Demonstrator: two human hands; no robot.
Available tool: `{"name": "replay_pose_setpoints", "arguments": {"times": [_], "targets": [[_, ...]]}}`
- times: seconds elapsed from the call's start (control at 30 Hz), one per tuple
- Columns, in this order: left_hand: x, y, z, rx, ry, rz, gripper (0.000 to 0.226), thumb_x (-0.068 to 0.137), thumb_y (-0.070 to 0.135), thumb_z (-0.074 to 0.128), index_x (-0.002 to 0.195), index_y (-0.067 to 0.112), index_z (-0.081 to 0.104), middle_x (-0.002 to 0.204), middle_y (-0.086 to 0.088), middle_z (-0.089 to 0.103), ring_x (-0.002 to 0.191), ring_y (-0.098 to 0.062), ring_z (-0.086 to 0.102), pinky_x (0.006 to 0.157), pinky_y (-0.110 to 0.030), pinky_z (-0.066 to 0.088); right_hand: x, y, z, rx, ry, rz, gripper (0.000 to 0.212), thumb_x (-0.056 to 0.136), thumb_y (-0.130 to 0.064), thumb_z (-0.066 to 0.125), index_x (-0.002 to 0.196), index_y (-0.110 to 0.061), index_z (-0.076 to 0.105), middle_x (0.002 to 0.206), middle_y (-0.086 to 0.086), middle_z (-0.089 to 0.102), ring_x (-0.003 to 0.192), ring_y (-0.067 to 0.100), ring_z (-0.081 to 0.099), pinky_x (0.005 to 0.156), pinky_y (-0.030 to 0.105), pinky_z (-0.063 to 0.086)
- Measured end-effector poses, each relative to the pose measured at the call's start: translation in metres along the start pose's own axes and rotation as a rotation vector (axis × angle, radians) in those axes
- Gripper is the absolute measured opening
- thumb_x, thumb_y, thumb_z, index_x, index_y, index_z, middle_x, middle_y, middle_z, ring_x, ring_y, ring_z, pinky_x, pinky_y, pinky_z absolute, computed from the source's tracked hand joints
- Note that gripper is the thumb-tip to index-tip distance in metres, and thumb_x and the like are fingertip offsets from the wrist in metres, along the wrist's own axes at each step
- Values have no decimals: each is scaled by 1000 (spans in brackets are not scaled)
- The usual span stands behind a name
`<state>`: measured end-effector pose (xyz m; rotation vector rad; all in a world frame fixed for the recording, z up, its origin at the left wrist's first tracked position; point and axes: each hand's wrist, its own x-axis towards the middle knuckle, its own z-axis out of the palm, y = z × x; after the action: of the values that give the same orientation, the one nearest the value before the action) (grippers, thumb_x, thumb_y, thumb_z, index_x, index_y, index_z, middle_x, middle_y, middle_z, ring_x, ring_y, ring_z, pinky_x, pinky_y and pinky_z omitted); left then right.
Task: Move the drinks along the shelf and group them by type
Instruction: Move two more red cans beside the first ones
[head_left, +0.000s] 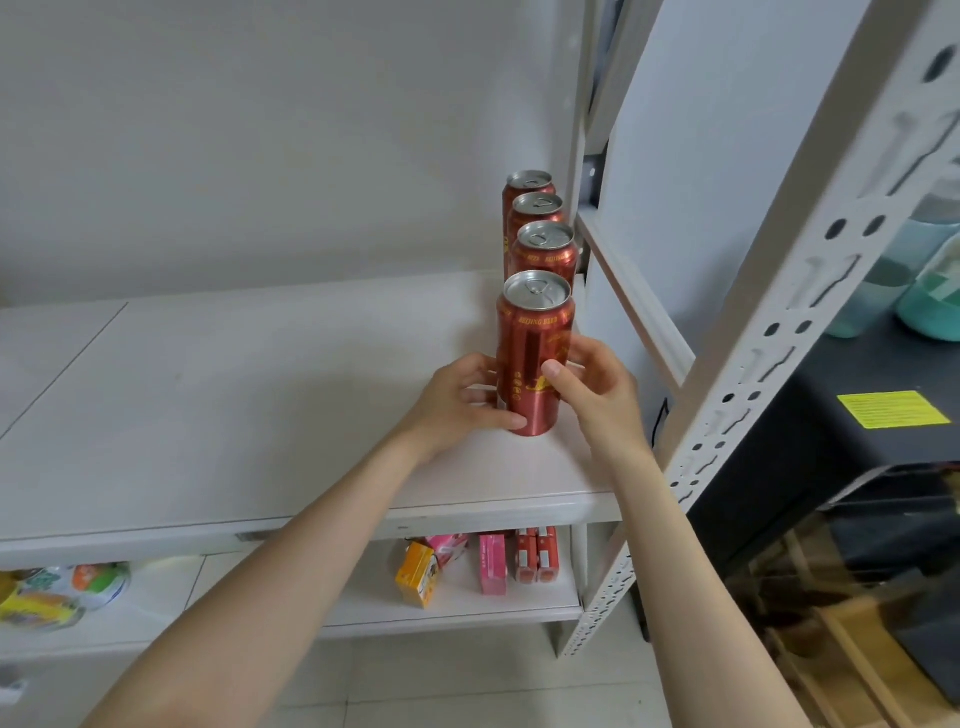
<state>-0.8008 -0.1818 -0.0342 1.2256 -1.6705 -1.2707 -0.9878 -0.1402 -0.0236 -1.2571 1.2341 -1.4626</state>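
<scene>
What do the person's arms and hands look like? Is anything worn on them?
The left arm and the right arm are bare, with no sleeves in view. The left hand and the right hand wear no gloves, rings, watch or bracelet.

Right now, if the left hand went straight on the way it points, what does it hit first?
The front red can: the left hand grips its lower half, pointing up and right. Past that can lies the right hand, on its other side. How near the next can behind stands is unclear.
</scene>
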Motion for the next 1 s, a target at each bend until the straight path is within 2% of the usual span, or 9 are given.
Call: {"name": "replay_pose_setpoints", "arguments": {"times": [0.23, 0.43, 0.6, 0.87, 0.93, 1.0], "targets": [[13, 4, 17, -38, -3, 34, 54, 65, 3, 90, 112, 10, 64, 107, -4, 72, 97, -19, 72, 80, -24, 56, 2, 6, -7, 4, 68, 18, 57, 71, -60, 72, 120, -32, 64, 118, -10, 69, 113, 12, 64, 99, 46, 53], [22, 4, 17, -41, 20, 38, 54, 65, -4, 88, 112, 3, 62, 103, -5, 71, 92, -15, 73, 79, -26, 58, 9, 6, -5, 13, 80, 4, 59, 73, -59, 71, 123, -29, 63, 119, -10, 69, 113, 9, 64, 99, 42, 53], [28, 4, 15, -24, 18, 36, 57, 65, -6, 87, 115, -4, 59, 103, -9, 71, 89, -13, 73, 77, -24, 57, 14, 7, -4, 19, 83, 4, 54, 76, -54, 72, 123, -28, 63, 119, -10, 69, 113, 10, 64, 100, 44, 52], [28, 4, 13, -5, 2, 35, 58, 66, -1, 89, 116, 1, 60, 107, -13, 72, 95, -20, 73, 84, -28, 58, 14, 9, -4, 8, 98, -3, 53, 78, -54, 72, 123, -27, 64, 120, -7, 70, 115, 15, 64, 100, 49, 52], [26, 4, 13, 33, 10, 45, 57, 67, 4, 90, 116, 5, 62, 107, -14, 73, 99, -22, 71, 89, -29, 57, 14, 9, -5, 8, 97, 6, 53, 79, -53, 72, 123, -26, 64, 121, -6, 70, 116, 14, 64, 101, 48, 51], [23, 5, 14, 93, 14, 55, 55, 68, 10, 90, 116, 9, 64, 107, -10, 73, 103, -18, 69, 95, -24, 52, 12, 7, -5, -5, 102, 17, 51, 79, -52, 72, 122, -25, 64, 119, -8, 70, 114, 11, 64, 99, 40, 53]]}}
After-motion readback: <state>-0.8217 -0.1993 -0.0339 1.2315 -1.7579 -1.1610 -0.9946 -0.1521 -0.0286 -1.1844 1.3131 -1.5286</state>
